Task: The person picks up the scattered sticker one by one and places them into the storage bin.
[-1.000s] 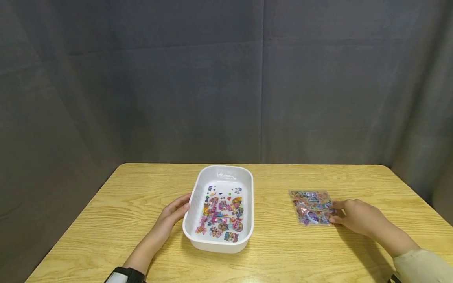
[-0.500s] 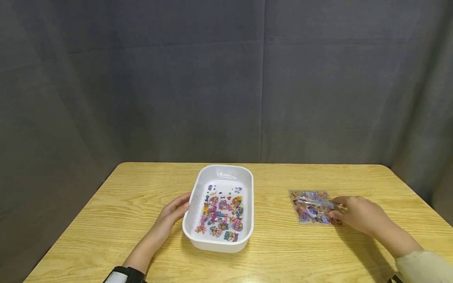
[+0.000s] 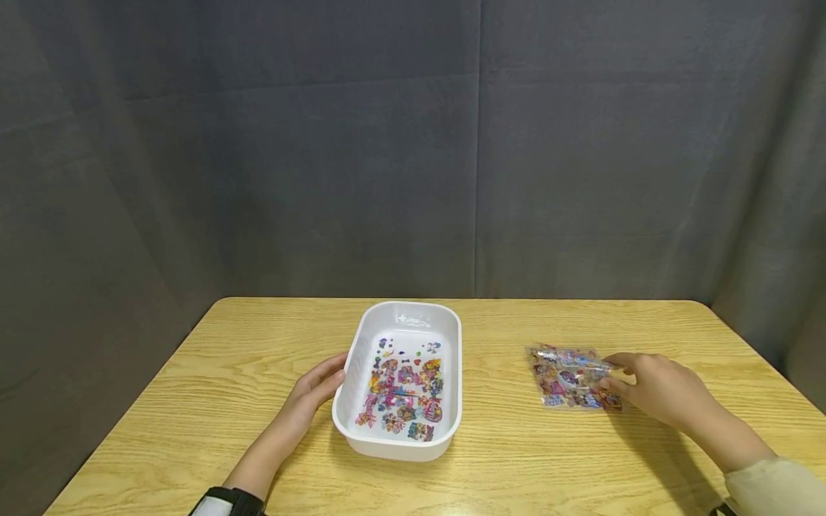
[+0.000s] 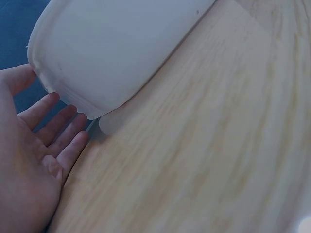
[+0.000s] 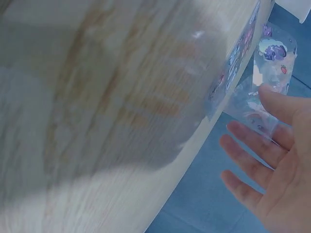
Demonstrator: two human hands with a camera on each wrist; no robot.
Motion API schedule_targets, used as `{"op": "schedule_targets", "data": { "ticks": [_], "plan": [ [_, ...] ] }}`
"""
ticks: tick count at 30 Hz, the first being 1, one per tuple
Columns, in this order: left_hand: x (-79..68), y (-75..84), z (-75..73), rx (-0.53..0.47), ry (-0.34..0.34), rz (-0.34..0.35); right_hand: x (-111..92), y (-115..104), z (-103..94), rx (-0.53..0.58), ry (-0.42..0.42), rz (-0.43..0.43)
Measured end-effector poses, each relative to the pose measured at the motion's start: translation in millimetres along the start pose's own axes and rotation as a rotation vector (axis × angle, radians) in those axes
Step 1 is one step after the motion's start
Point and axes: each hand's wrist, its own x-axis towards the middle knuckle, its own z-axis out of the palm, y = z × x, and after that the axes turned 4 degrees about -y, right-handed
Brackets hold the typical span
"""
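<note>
A white plastic tray [image 3: 452,401] stands left of the table's middle, with clear sticker sheets [image 3: 406,375] printed with colourful cartoon figures inside it. Against its left wall rests my left hand [image 3: 314,390]; in the left wrist view the fairly straight fingertips touch the tray's outside edge. To the right, more clear sticker sheets [image 3: 558,387] lie on the wood. My right hand [image 3: 665,393] pinches the right edge of a top sheet [image 5: 274,51] between thumb and index finger, and that sheet bends up from those beneath. The other right fingers [image 5: 248,160] are spread and loose.
The wood-grain table [image 3: 503,473] has rounded far corners. Dark grey curtain [image 3: 361,179] hangs behind it and at both sides. Bare wood lies between the tray and the right-hand sheets.
At my right hand, the top sheet has been raised and bent upward, showing the sheets under it. The right hand has shifted slightly right. My left hand and the tray have stayed put.
</note>
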Motion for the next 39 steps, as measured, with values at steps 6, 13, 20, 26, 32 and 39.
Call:
{"op": "schedule_targets", "data": {
  "ticks": [6,13,20,26,32,39],
  "plan": [
    [0.1,-1.1,-0.1,0.007,0.006,0.006,-1.7,-1.1,-1.6,0.015,-0.003,-0.002],
    [-0.5,-0.8,-0.2,0.008,0.008,0.001,-3.2,-4.6,-2.4,0.025,0.024,-0.014],
    [-0.1,-0.8,0.0,0.009,0.011,0.000,-3.9,-10.9,-4.4,0.021,0.045,-0.016],
    [0.1,0.8,0.8,0.002,0.021,-0.009,-4.2,-18.2,-5.7,0.030,0.051,-0.009],
    [0.0,2.6,1.4,-0.005,0.020,0.006,-3.4,-28.1,-4.5,0.036,0.077,-0.026],
    [0.3,1.1,1.5,-0.012,0.028,-0.013,-3.1,-37.1,-5.7,0.027,0.102,-0.048]
  ]
}}
